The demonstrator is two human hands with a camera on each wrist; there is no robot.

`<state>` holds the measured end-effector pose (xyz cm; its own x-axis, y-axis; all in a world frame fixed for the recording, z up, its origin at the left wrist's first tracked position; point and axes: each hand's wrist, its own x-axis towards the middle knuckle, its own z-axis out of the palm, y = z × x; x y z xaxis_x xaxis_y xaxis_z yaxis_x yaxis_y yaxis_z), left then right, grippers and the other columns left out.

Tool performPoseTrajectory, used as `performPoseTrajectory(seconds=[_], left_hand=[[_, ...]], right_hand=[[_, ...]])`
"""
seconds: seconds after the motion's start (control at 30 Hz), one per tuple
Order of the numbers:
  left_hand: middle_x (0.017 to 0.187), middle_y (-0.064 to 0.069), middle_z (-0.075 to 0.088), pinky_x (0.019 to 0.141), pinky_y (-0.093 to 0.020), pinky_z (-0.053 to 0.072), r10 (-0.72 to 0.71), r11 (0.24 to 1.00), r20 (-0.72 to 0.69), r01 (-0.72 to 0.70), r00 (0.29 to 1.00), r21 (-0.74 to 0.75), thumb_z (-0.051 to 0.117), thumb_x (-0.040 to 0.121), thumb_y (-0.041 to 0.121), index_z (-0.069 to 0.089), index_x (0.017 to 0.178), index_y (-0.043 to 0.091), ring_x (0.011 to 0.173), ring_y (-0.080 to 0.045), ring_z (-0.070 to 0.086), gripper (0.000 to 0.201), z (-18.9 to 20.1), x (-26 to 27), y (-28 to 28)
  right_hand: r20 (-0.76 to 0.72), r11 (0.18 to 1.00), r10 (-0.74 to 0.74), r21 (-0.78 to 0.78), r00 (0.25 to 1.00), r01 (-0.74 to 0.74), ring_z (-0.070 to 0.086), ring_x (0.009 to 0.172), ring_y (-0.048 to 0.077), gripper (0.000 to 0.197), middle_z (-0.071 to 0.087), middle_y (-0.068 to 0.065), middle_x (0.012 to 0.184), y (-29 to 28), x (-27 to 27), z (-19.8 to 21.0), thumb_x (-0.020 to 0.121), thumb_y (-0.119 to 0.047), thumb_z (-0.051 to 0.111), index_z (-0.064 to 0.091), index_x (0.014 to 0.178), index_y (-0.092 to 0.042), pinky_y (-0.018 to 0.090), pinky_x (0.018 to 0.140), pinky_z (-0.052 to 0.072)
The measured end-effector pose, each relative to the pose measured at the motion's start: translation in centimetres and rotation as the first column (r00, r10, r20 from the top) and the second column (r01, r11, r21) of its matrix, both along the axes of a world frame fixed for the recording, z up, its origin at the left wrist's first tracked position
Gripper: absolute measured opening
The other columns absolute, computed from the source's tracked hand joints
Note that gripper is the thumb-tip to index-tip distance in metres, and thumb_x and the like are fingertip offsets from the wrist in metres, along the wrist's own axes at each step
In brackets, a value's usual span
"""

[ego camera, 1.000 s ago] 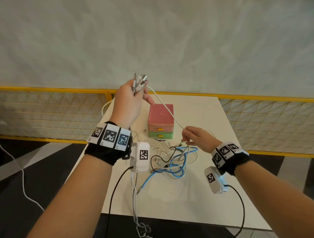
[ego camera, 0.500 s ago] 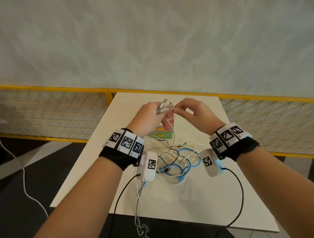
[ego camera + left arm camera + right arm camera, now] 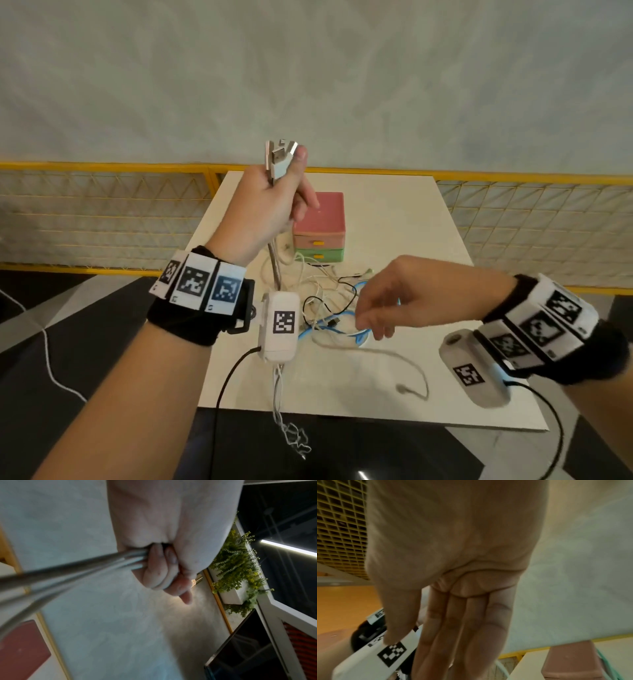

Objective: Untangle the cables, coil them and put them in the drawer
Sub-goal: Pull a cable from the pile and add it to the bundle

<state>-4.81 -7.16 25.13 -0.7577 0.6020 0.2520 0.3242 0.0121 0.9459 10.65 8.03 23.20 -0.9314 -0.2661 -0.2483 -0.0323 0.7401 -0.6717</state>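
My left hand (image 3: pixel 291 181) is raised above the table and grips a bundle of cable plugs (image 3: pixel 281 158), which stick up out of the fist. In the left wrist view its fingers (image 3: pixel 159 566) curl round the grey cable strands (image 3: pixel 85 566). These strands run down to a tangle of white, black and blue cables (image 3: pixel 329 308) on the table. My right hand (image 3: pixel 373 325) hovers low over the tangle's right side, its fingers (image 3: pixel 453 635) straight and empty. A small pink and green drawer box (image 3: pixel 320 229) stands behind the tangle with both drawers closed.
A loose beige cable (image 3: pixel 394 353) curves across the white table (image 3: pixel 428 240) toward the near edge. White strands (image 3: pixel 291 435) hang off the front edge. A yellow mesh fence (image 3: pixel 102 212) runs behind the table, under a grey wall.
Half a second ago both hands met at the plug ends. Since then the left hand has lifted with the plugs, and the right hand has let go and dropped to the tangle.
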Motion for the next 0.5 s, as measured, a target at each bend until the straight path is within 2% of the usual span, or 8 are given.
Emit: performPoseTrajectory(seconds=[0.03,0.1,0.2,0.27,0.3,0.37,0.43,0.5], left_hand=[[0.045,-0.004,0.051,0.039,-0.019,0.027,-0.054,0.999,0.019,0.054,0.998,-0.001,0.04,0.102,0.045,0.064,0.052,0.015,0.037,-0.012,0.036,0.063,0.2,0.6,-0.1],[0.056,-0.011,0.061,0.045,-0.024,0.035,-0.162,0.987,-0.003,0.162,0.987,-0.016,0.036,0.104,0.043,0.067,0.055,0.016,0.045,-0.017,0.044,0.063,0.6,1.7,-0.4],[0.087,-0.012,0.074,0.075,-0.032,0.052,-0.26,0.963,-0.105,0.25,0.96,-0.095,0.029,0.105,0.043,0.076,0.073,0.02,0.08,-0.025,0.067,0.061,0.9,3.2,-0.6],[0.099,-0.005,0.075,0.096,-0.041,0.051,-0.304,0.944,-0.126,0.281,0.944,-0.17,0.024,0.104,0.049,0.078,0.087,0.026,0.105,-0.027,0.066,0.062,0.9,4.1,-0.3],[0.104,-0.002,0.075,0.102,-0.046,0.047,-0.332,0.932,-0.123,0.305,0.935,-0.197,0.022,0.102,0.054,0.078,0.091,0.028,0.111,-0.029,0.063,0.063,0.8,4.5,-0.2],[0.109,0.008,0.073,0.109,-0.044,0.039,-0.363,0.916,-0.114,0.332,0.925,-0.224,0.02,0.101,0.057,0.078,0.093,0.03,0.118,-0.017,0.06,0.065,0.6,5.2,0.0],[0.109,0.014,0.073,0.111,-0.04,0.035,-0.361,0.916,-0.11,0.33,0.926,-0.226,0.021,0.102,0.056,0.078,0.089,0.029,0.118,-0.005,0.058,0.065,0.4,5.7,0.0],[0.1,0.01,0.076,0.098,-0.033,0.044,-0.326,0.932,-0.061,0.31,0.944,-0.186,0.026,0.102,0.053,0.078,0.083,0.023,0.108,-0.005,0.065,0.063,0.3,6.0,-0.1]], right_hand=[[-0.031,1.0,0.004,0.024,1.0,-0.004,0.066,0.066,0.008,0.023,0.071,-0.004,0.072,-0.3,0.3,0.0,0.09,-0.036,0.058,0.07,0.087,-0.017,0.021,0.065,0.051],[-0.208,0.994,-0.041,0.093,0.977,0.062,0.062,0.068,0.007,0.028,0.069,-0.005,0.075,-0.5,0.4,-0.2,0.092,-0.039,0.053,0.07,0.09,-0.017,0.016,0.062,0.046],[-0.45,0.979,-0.163,0.041,0.878,0.202,0.06,0.085,0.008,0.027,0.063,-0.004,0.092,-0.9,0.0,-0.8,0.094,-0.037,0.049,0.063,0.101,-0.015,0.025,0.073,0.051],[-0.464,0.979,-0.204,-0.086,0.862,0.185,0.058,0.097,0.005,0.028,0.058,-0.005,0.105,-1.9,-0.3,-0.9,0.096,-0.031,0.048,0.058,0.114,-0.012,0.022,0.087,0.05],[-0.46,0.979,-0.196,-0.143,0.866,0.145,0.058,0.099,0.003,0.028,0.057,-0.004,0.107,-2.6,-0.4,-0.9,0.097,-0.025,0.046,0.056,0.116,-0.007,0.019,0.089,0.048],[-0.442,0.966,-0.189,-0.243,0.877,0.086,0.058,0.093,0.005,0.026,0.06,0.004,0.102,-3.9,-0.5,-1.0,0.099,-0.014,0.041,0.054,0.113,0.004,0.017,0.085,0.047],[-0.369,0.927,-0.237,-0.362,0.899,0.096,0.062,0.088,0.019,0.027,0.06,0.02,0.096,-5.1,-0.4,-1.2,0.1,-0.01,0.034,0.048,0.11,0.011,0.026,0.083,0.052],[-0.277,0.878,-0.291,-0.458,0.916,0.14,0.06,0.065,0.034,0.023,0.053,0.025,0.078,-6.0,-0.2,-1.3,0.102,-0.011,0.027,0.043,0.101,0.006,0.033,0.062,0.055]])
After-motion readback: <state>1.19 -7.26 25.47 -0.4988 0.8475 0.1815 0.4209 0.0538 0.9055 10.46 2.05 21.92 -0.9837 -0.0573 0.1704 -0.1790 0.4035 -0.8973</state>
